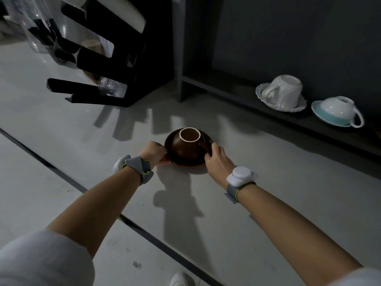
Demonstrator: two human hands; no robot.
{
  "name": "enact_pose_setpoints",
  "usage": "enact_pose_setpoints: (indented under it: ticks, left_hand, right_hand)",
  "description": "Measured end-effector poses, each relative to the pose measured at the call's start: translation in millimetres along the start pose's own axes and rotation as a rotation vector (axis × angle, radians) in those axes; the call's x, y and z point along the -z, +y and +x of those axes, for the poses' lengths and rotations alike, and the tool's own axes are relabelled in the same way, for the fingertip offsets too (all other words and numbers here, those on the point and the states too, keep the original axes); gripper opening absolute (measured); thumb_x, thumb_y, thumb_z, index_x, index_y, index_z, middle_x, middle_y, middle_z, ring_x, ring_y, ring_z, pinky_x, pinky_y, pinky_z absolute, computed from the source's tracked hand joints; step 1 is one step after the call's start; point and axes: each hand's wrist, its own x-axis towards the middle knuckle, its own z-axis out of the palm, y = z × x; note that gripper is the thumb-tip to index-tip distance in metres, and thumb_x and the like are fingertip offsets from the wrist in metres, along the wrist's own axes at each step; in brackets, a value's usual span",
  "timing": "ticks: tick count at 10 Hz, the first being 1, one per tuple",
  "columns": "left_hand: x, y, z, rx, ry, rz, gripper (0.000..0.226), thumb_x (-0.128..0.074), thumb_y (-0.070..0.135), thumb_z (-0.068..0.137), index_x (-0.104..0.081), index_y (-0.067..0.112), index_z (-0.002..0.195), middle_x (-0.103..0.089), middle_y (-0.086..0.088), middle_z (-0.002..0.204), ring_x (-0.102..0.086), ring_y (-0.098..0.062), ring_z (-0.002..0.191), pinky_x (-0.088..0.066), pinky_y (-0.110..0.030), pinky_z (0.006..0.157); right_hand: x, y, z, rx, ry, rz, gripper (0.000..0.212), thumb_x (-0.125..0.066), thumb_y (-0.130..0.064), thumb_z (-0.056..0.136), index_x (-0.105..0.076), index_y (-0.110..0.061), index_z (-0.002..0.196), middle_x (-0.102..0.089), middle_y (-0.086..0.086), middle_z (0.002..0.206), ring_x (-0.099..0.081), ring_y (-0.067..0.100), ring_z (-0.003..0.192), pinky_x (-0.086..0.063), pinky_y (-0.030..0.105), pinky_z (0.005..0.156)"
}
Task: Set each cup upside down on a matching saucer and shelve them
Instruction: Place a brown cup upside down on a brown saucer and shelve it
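A brown cup (186, 146) stands upside down on a brown saucer (186, 163) in the middle of the pale counter. My left hand (153, 150) grips the saucer's left rim and my right hand (216, 156) grips its right rim. On the low dark shelf (226, 87) at the right, a white cup (285, 90) sits inverted on a white scalloped saucer (296, 108). Beside it a white and teal cup (338, 109) sits inverted on a teal-rimmed saucer (321, 117).
A black rack (115, 58) holding clear cups and lids stands at the back left of the counter. A dark seam (61, 174) runs diagonally across the counter. The shelf's left upright (179, 48) rises just behind the brown saucer.
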Motion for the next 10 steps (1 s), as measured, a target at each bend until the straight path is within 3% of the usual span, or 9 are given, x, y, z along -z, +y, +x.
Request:
enact_pose_setpoints:
  ticks: [1, 2, 3, 4, 6, 7, 8, 9, 10]
  left_hand:
    - [1, 3, -3, -0.008, -0.004, -0.010, 0.027, -0.049, -0.009, 0.086, -0.053, 0.001, 0.062, -0.060, -0.012, 0.052, -0.062, -0.024, 0.048, -0.057, -0.031, 0.049]
    - [1, 5, -6, -0.021, -0.021, -0.018, 0.028, -0.048, -0.008, 0.088, -0.051, 0.005, 0.063, -0.057, -0.010, 0.061, -0.061, -0.011, 0.034, -0.055, -0.025, 0.044]
    - [1, 7, -8, -0.045, -0.061, -0.002, 0.028, -0.045, -0.006, 0.090, -0.048, 0.009, 0.066, -0.055, -0.007, 0.071, -0.063, -0.010, 0.044, -0.055, -0.018, 0.047]
    - [4, 9, -7, -0.005, -0.044, 0.005, 0.025, -0.047, -0.006, 0.089, -0.051, 0.004, 0.066, -0.055, -0.012, 0.071, -0.059, -0.023, 0.061, -0.055, -0.024, 0.045]
    - [5, 12, -7, -0.037, -0.137, 0.013, 0.015, -0.044, -0.007, 0.090, -0.050, 0.003, 0.081, -0.054, -0.009, 0.075, -0.056, -0.018, 0.067, -0.054, -0.017, 0.048]
    - [4, 15, -4, -0.008, -0.112, 0.003, 0.017, -0.046, -0.008, 0.090, -0.053, -0.002, 0.076, -0.052, -0.013, 0.074, -0.054, -0.023, 0.064, -0.053, -0.022, 0.040]
    - [3, 15, -2, 0.018, -0.081, -0.027, 0.025, -0.047, -0.009, 0.089, -0.051, 0.001, 0.067, -0.051, -0.014, 0.071, -0.053, -0.026, 0.062, -0.052, -0.025, 0.039]
    - [1, 15, 1, 0.020, -0.054, -0.024, 0.025, -0.046, -0.012, 0.087, -0.050, 0.000, 0.066, -0.051, -0.014, 0.070, -0.053, -0.027, 0.061, -0.053, -0.026, 0.040]
    - [-4, 16, 5, 0.018, -0.002, 0.001, 0.025, -0.045, -0.014, 0.086, -0.049, 0.000, 0.066, -0.051, -0.015, 0.069, -0.055, -0.033, 0.066, -0.059, -0.035, 0.058]
  right_hand:
    - [-8, 10, 2, 0.156, -0.081, 0.030, 0.035, -0.030, 0.001, 0.092, -0.057, 0.000, 0.114, -0.043, 0.026, 0.129, -0.048, 0.036, 0.109, -0.044, 0.038, 0.091]
    - [0, 13, 2, 0.115, -0.014, 0.154, 0.025, -0.043, 0.000, 0.088, -0.063, 0.000, 0.103, -0.051, 0.029, 0.124, -0.054, 0.042, 0.099, -0.050, 0.042, 0.079]
    - [11, 15, 0, 0.110, 0.145, 0.307, 0.006, -0.068, -0.001, 0.069, -0.071, -0.003, 0.074, -0.069, 0.025, 0.098, -0.065, 0.040, 0.071, -0.056, 0.036, 0.052]
    - [12, 23, 5, 0.016, 0.408, 0.452, 0.011, -0.064, -0.011, 0.073, -0.073, -0.005, 0.069, -0.072, 0.017, 0.084, -0.067, 0.032, 0.065, -0.055, 0.030, 0.052]
    - [-6, 40, 31, -0.670, 0.108, 1.093, 0.023, -0.053, -0.009, 0.089, -0.070, 0.002, 0.100, -0.067, 0.021, 0.094, -0.061, 0.033, 0.087, -0.051, 0.039, 0.079]
    - [-14, 43, 40, -0.887, -0.115, 1.401, 0.020, -0.056, -0.007, 0.086, -0.068, -0.005, 0.069, -0.059, 0.013, 0.071, -0.055, 0.024, 0.063, -0.047, 0.030, 0.053]
    - [-22, 36, 46, -0.897, -0.260, 1.498, 0.006, -0.059, -0.003, 0.083, -0.063, -0.005, 0.079, -0.059, 0.016, 0.087, -0.059, 0.027, 0.082, -0.050, 0.031, 0.057]
    - [-22, 31, 54, -0.930, -0.329, 1.547, 0.012, -0.054, 0.006, 0.083, -0.065, 0.003, 0.085, -0.057, 0.018, 0.094, -0.058, 0.032, 0.088, -0.053, 0.040, 0.064]
    - [-26, 33, 60, -0.972, -0.343, 1.527, 0.025, -0.054, 0.009, 0.082, -0.063, 0.012, 0.105, -0.056, 0.018, 0.095, -0.061, 0.041, 0.097, -0.054, 0.040, 0.069]
